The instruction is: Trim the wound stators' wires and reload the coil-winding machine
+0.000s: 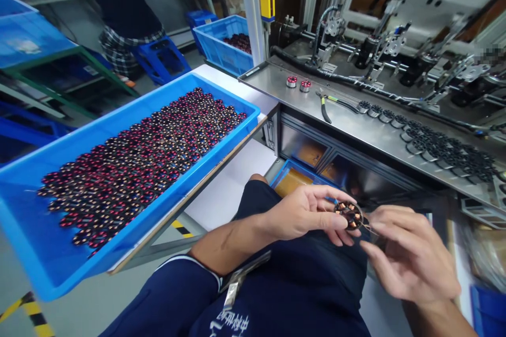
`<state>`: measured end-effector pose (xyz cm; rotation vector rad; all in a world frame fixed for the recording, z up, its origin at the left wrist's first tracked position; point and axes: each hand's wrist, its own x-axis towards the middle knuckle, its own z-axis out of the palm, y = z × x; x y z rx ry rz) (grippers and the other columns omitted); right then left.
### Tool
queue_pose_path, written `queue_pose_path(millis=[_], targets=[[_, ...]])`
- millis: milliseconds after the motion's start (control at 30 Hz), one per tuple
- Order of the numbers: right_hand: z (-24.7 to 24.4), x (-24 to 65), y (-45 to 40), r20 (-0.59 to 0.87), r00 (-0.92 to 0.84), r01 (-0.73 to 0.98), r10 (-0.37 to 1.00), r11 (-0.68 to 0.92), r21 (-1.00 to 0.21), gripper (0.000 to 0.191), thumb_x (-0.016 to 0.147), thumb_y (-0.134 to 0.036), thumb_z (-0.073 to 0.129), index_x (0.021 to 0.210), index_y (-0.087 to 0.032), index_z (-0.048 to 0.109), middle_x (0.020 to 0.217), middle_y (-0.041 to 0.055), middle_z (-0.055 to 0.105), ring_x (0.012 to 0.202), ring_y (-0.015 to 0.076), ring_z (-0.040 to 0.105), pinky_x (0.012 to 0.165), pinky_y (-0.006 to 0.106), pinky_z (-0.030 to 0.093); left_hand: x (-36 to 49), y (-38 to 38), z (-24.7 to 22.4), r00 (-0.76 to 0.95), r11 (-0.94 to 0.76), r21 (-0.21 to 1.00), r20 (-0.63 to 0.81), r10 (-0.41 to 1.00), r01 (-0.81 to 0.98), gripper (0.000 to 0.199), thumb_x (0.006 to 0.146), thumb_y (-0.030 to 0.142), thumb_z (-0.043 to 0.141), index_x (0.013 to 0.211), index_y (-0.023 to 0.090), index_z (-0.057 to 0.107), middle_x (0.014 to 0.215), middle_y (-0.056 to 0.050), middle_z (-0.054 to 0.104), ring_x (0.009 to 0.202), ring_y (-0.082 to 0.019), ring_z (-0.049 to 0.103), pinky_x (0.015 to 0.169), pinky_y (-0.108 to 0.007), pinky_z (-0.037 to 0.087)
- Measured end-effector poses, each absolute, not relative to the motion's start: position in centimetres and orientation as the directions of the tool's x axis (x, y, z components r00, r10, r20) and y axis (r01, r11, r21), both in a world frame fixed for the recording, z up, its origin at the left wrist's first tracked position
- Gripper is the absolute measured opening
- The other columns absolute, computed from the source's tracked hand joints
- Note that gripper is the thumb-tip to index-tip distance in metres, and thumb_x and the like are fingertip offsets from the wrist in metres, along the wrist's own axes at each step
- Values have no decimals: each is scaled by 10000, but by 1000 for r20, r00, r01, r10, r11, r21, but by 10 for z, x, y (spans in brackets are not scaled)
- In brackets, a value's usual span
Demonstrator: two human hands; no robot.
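My left hand (306, 213) is closed around a small round motor stator (348, 215), thumb on the near side and fingers behind it. Copper windings show on the black core, and its face is tilted up toward me. Thin copper wire ends (367, 228) stick out from its right side. Just right of it, my right hand (411, 250) has its fingertips at these wire ends. Its thumb is apart from the bent fingers, and I see no firm pinch on the wires. Both hands are above my lap.
A blue tray (158, 210) of many wound stators stands on the left table. On the metal bench (300, 108) are two red-wound stators (298, 84), cutting pliers (332, 102) and rows of black stator cores (443, 147). Machine fixtures (395, 47) stand behind. A seated co-worker (114, 0) is at back left.
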<state>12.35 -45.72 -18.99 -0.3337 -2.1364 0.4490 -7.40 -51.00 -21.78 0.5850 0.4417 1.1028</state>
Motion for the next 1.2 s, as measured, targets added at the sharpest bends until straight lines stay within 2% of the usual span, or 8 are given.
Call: queue_pose_path(millis=[133,467,600,700,800,900,1100,1200], targets=[[-193,124,-454,696,-454,-5,556,780,-626,705,736,-174,837,1378,-228,553,1107,113,636,907,237,651,657,365,592,-73,-512,-216,322,279,646,-54,945,-710,418,709,218,866,1074,133,680,834,-85,784,727,-194,768,606,-254,623],[-182,118,-458,713,-540,148,447,885,-442,358,761,63,713,1021,-183,729,903,43,693,773,166,664,640,297,548,-73,-510,-219,283,215,648,1,959,-731,399,718,163,849,1078,182,678,873,-36,770,707,-177,771,627,-248,620],[-177,110,-461,677,-472,200,566,816,-543,258,797,49,675,930,-171,693,801,27,659,701,145,623,588,278,504,-75,-509,-219,158,55,588,125,979,-807,477,597,59,892,1007,217,707,1144,-41,744,1049,-204,724,905,-317,575],[-170,106,-456,641,-531,116,554,797,-593,248,813,45,654,927,-174,673,784,30,654,713,156,626,604,288,511,-77,-500,-219,97,12,522,135,986,-853,464,656,283,896,1073,225,700,1144,-43,746,1165,-211,666,1009,-330,509],[-164,108,-451,632,-603,85,486,827,-555,262,820,32,649,970,-181,679,826,45,675,748,176,655,612,296,534,-78,-488,-222,481,353,595,65,874,-722,565,773,652,688,1005,138,717,931,-107,774,862,-211,747,764,-301,584],[-159,113,-450,632,-629,115,453,858,-501,263,823,23,655,985,-182,677,848,46,677,749,171,657,614,289,531,-79,-485,-224,742,534,668,40,669,-518,622,822,702,578,903,98,706,749,-127,752,650,-230,741,585,-308,576],[-152,113,-454,631,-526,281,570,817,-503,176,843,-2,673,904,-167,667,810,27,659,706,129,617,616,271,482,-75,-496,-213,236,105,595,147,961,-797,378,688,126,849,1008,218,669,1087,-40,718,961,-200,742,815,-314,590],[-149,110,-455,601,-528,243,600,785,-570,150,861,-13,655,884,-161,669,785,27,648,719,134,618,622,275,489,-75,-491,-211,136,25,535,168,976,-845,466,611,157,904,1003,247,667,1179,-21,698,1174,-219,654,955,-337,523]])
